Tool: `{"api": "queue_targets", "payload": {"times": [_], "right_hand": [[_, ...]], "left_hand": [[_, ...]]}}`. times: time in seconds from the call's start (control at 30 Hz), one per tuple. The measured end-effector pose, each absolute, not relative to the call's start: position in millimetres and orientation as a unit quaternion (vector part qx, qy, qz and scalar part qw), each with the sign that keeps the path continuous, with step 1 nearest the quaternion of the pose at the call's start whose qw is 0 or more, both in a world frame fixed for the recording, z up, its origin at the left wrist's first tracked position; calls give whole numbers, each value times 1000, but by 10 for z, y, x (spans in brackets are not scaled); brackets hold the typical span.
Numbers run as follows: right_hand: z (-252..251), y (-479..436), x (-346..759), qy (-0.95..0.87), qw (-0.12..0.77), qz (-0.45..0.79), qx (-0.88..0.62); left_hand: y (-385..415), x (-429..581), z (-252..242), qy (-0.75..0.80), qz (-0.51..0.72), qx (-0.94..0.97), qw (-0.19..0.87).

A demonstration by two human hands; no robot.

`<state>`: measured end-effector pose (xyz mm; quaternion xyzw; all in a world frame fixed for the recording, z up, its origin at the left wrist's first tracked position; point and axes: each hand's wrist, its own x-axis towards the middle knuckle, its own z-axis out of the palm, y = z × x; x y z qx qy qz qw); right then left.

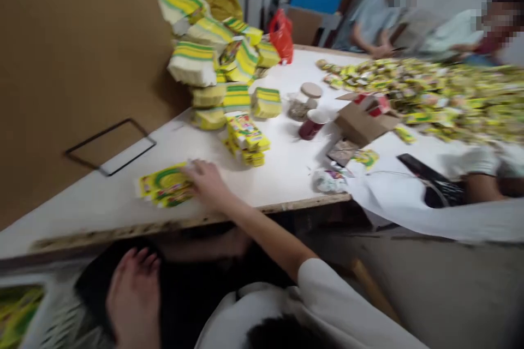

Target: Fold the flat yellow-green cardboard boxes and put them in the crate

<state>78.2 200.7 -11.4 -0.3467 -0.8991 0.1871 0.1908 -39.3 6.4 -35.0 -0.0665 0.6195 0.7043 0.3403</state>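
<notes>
My right hand (208,185) reaches over the white tabletop (282,185), its fingers bent over the right end of some flat yellow cartons (166,184) with green and red print. The thumb is mostly hidden. At the lower left, my left hand (137,294) is blurred, its fingers stretched over dark cloth, with nothing visible in it. Beyond my right hand stands a small stack of yellow printed cartons (248,139). Behind it are piled bundles of yellow, green and white cartons (235,57).
A large cardboard sheet (82,38) stands at left. A maroon cup (311,124), a jar (303,102), an open brown box (364,120) and heaped yellow packets (442,92) occupy the right. Two people (368,22) sit across the table; a red bag (281,38) lies at back.
</notes>
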Motion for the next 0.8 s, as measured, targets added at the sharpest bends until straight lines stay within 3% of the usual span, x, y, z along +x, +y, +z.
{"api": "queue_targets", "payload": {"times": [0.1,0.27,0.6,0.8], "right_hand": [[-109,2032,838,-852,251,240,-391],[-78,2052,859,-840,258,259,-401],[37,2239,542,-947,63,206,-240],[-65,2315,625,-957,73,198,-201]], "left_hand": [[-116,-437,-405,608,715,-79,336],[-126,-361,-440,593,721,-80,350],[-180,-383,-500,583,716,-77,375],[-231,-428,-558,589,711,-81,376]]}}
